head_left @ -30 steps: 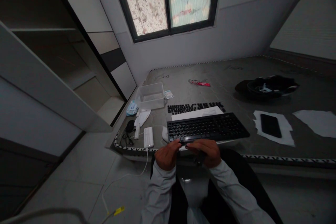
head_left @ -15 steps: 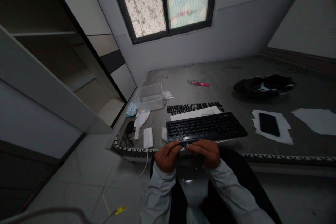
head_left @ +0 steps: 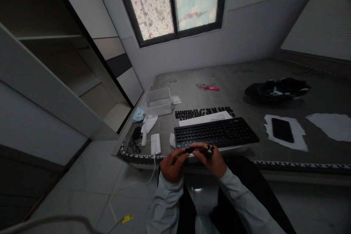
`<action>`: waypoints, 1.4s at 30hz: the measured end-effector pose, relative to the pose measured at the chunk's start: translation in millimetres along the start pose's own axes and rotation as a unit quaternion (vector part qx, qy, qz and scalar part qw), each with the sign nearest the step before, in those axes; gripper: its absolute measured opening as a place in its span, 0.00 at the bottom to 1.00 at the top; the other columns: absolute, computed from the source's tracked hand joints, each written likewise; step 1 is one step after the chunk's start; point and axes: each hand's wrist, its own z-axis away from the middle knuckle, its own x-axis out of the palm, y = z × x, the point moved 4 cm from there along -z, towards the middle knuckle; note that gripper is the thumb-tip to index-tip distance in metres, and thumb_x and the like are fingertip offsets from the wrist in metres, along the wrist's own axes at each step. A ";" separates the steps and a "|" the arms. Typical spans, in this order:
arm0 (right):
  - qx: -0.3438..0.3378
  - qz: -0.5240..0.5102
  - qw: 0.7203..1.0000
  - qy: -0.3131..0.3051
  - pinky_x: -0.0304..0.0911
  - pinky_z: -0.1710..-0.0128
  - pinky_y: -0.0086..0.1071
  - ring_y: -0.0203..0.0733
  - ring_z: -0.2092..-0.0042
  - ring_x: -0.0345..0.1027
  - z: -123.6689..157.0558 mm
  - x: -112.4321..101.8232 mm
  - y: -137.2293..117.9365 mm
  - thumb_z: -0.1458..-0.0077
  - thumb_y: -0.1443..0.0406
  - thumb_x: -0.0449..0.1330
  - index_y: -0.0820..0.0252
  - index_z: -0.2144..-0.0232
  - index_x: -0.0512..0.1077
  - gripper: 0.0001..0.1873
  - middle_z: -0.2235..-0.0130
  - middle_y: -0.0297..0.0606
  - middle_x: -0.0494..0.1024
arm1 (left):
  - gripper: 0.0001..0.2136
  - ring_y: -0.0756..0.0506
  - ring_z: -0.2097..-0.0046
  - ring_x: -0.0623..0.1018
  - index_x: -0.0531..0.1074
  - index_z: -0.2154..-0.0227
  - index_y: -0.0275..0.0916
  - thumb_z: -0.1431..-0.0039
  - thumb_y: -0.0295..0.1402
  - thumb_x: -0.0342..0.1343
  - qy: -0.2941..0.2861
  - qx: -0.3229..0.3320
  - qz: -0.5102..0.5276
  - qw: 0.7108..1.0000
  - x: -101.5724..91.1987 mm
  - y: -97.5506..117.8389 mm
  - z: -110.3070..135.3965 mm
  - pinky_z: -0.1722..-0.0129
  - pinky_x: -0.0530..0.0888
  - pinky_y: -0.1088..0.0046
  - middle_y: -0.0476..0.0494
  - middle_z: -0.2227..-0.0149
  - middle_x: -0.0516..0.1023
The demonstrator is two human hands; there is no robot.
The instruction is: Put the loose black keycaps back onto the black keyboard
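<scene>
Two-handed hold at the near edge of a grey mattress point(head_left: 186, 80). The left hand point(head_left: 173, 166) and the right hand point(head_left: 211, 162) meet in front of the body, thumb and forefinger of each pinching a small dark piece point(head_left: 189, 150) from opposite ends; gripping it from both sides presumably keeps so slight a thing from turning. A second dark item point(head_left: 209, 151), glinting, sits against the right hand's curled fingers, apparently tucked there so that the fingertips stay available; its exact form cannot be told. The piece is just in front of the black keyboard point(head_left: 216, 133), which lies lengthwise before the person, probably for easy reach by either hand. Behind it, partly overlapped, is a white sheet point(head_left: 204, 118), and beyond that black keycaps point(head_left: 192, 114) stand in rows, an arrangement that likely preserves their order. To the right, a phone point(head_left: 283, 130) rests on white paper point(head_left: 298, 142), perhaps to shield it from the fabric.
</scene>
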 end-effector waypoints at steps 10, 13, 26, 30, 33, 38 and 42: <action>0.018 -0.055 0.998 0.014 0.69 0.61 0.35 0.42 0.63 0.73 2.1 4.8 4.8 0.44 0.58 0.60 0.56 0.55 0.75 0.16 0.64 0.39 0.79 | 0.11 0.57 0.82 0.68 0.75 0.63 0.38 0.46 0.39 0.59 0.027 -0.411 0.214 0.886 21.5 -0.2 12.0 0.85 0.65 0.82 0.43 0.60 0.78; 0.000 -0.025 1.000 0.004 0.68 0.59 0.36 0.43 0.63 0.72 3.1 5.1 6.3 0.44 0.58 0.59 0.56 0.56 0.75 0.15 0.69 0.37 0.78 | 0.12 0.59 0.84 0.66 0.75 0.64 0.38 0.47 0.41 0.60 0.035 -0.470 0.275 0.838 24.9 2.8 15.7 0.86 0.63 0.82 0.44 0.60 0.78; -0.004 -0.053 0.999 0.003 0.69 0.57 0.39 0.45 0.59 0.74 3.2 8.8 4.4 0.43 0.58 0.59 0.56 0.54 0.74 0.16 0.58 0.42 0.79 | 0.20 0.62 0.87 0.61 0.73 0.60 0.36 0.53 0.43 0.63 0.086 -0.573 0.364 0.729 32.2 9.1 20.5 0.90 0.56 0.86 0.41 0.62 0.79; 0.005 -0.052 0.999 -0.001 0.70 0.61 0.36 0.43 0.63 0.74 3.5 7.9 4.9 0.44 0.58 0.59 0.57 0.53 0.74 0.17 0.60 0.42 0.80 | 0.20 0.62 0.88 0.61 0.73 0.59 0.36 0.53 0.43 0.64 0.086 -0.587 0.383 0.708 34.4 10.5 22.3 0.91 0.55 0.87 0.42 0.64 0.78; 0.008 -0.036 0.999 -0.007 0.69 0.62 0.35 0.42 0.65 0.74 3.7 7.9 5.4 0.44 0.58 0.59 0.57 0.52 0.73 0.18 0.64 0.40 0.80 | 0.21 0.62 0.88 0.60 0.74 0.59 0.35 0.54 0.43 0.65 0.092 -0.596 0.400 0.691 35.4 9.2 24.0 0.90 0.54 0.87 0.44 0.68 0.78; 0.004 -0.024 1.000 -0.013 0.68 0.63 0.33 0.40 0.66 0.73 3.5 7.8 8.3 0.43 0.58 0.59 0.58 0.50 0.72 0.20 0.67 0.38 0.80 | 0.24 0.62 0.88 0.59 0.74 0.57 0.34 0.55 0.44 0.65 0.078 -0.603 0.420 0.674 35.8 7.0 24.1 0.89 0.52 0.87 0.49 0.76 0.75; 0.000 -0.023 0.999 -0.022 0.66 0.67 0.31 0.38 0.70 0.71 3.5 8.1 6.6 0.43 0.57 0.58 0.58 0.50 0.71 0.20 0.68 0.36 0.79 | 0.26 0.61 0.87 0.58 0.75 0.57 0.33 0.56 0.46 0.66 0.077 -0.607 0.413 0.674 34.1 7.2 22.0 0.88 0.52 0.86 0.50 0.78 0.74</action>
